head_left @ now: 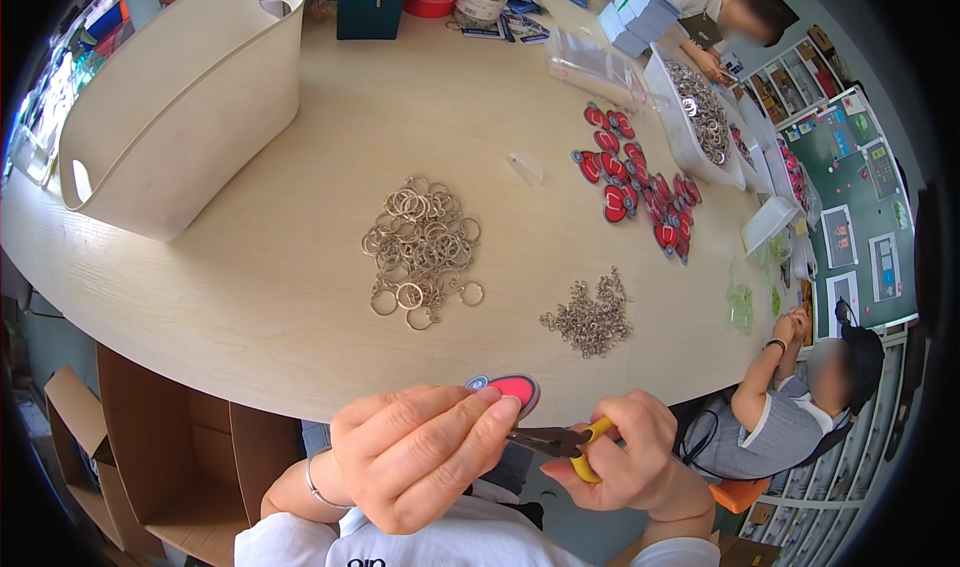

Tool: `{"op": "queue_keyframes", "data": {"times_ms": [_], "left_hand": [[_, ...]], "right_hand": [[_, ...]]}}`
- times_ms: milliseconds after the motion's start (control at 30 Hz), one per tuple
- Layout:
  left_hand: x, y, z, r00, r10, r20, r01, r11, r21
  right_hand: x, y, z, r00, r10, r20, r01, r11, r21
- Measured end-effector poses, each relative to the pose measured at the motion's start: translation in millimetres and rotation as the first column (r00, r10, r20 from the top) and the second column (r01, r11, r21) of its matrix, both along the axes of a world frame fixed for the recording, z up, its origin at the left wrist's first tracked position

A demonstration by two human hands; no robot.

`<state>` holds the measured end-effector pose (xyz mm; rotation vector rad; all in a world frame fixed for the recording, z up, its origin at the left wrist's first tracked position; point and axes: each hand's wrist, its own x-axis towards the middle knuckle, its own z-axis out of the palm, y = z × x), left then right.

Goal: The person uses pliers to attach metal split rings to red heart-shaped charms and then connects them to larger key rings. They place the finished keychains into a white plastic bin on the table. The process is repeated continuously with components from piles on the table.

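Note:
My left hand (415, 452) is closed on a red keychain charm (518, 389) with a grey rim and a small blue tab, held just over the table's near edge. In my right hand (635, 452) are pliers (592, 449) with yellow handles. Their dark jaws point left and reach the fingertips of my left hand; what lies at the tip is hidden. Beyond my hands, a pile of key rings with short chains (420, 252) lies on the table. To its right is a heap of tiny metal links (592, 317). Several more red charms (612, 172) are spread farther back.
A large cream bin (200, 97) stands at the left. At the back right are a white tray (655, 92) of metal rings and a clear plastic box (595, 72). One person sits at the right (790, 417); another works at the far end. Cardboard boxes (170, 447) sit below left.

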<state>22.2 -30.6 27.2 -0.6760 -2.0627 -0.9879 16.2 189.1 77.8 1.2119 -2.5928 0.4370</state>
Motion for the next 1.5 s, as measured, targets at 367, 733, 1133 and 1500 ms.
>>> {"op": "queue_keyframes", "data": {"times_ms": [367,733,1133,1500], "left_hand": [[-1.1,-0.6,0.4,1.000,-0.013,0.006,0.013,1.000,-0.006],[-9.8,-7.1,-6.8,0.987,-0.157,0.034,0.154,0.986,0.070],[-44.7,-124.6,41.4,0.678,0.677,-0.287,-0.717,0.694,-0.060],[-145.8,-268.8,60.0,0.583,0.686,0.435,0.060,0.498,-0.865]], "right_hand": [[0.2,3.0,-2.6,0.991,0.078,-0.110,-0.072,0.996,0.055],[-7.3,11.5,-3.6,0.975,0.217,0.040,-0.220,0.972,0.083],[-69.5,-27.8,-62.0,0.859,-0.177,0.481,0.262,0.958,-0.116],[-110.9,-49.6,-79.8,0.769,-0.264,0.582,0.233,0.964,0.130]]}}
